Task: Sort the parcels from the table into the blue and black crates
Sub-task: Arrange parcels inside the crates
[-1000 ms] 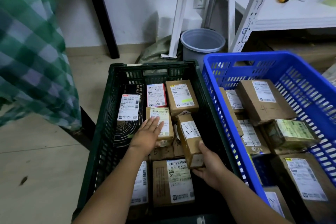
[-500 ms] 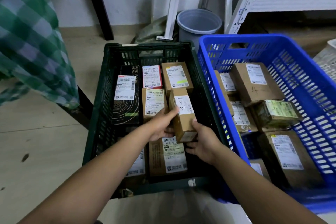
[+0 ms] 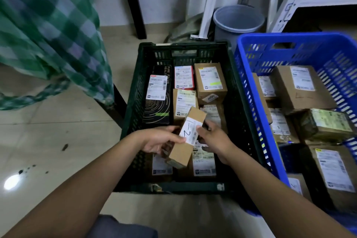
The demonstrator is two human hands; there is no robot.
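Observation:
A small brown parcel (image 3: 188,137) with a white label marked "1-2" is lifted above the black crate (image 3: 133,114), tilted. My left hand (image 3: 160,140) grips its left side and my right hand (image 3: 213,138) grips its right side. Inside the black crate lie several labelled parcels, among them a black box (image 3: 157,94) and a brown box (image 3: 209,82). To the right stands the blue crate (image 3: 251,91), holding several brown parcels such as one large box (image 3: 303,87).
A green checked cloth (image 3: 48,31) hangs at the left over a dark table leg. Behind the crates stand a grey bucket (image 3: 238,19) and white shelf posts (image 3: 207,4). Tiled floor (image 3: 48,141) lies to the left.
The parcel marked "1-2" has been raised out of the black crate and turned, now held between both hands. My left hand left the parcel it touched before.

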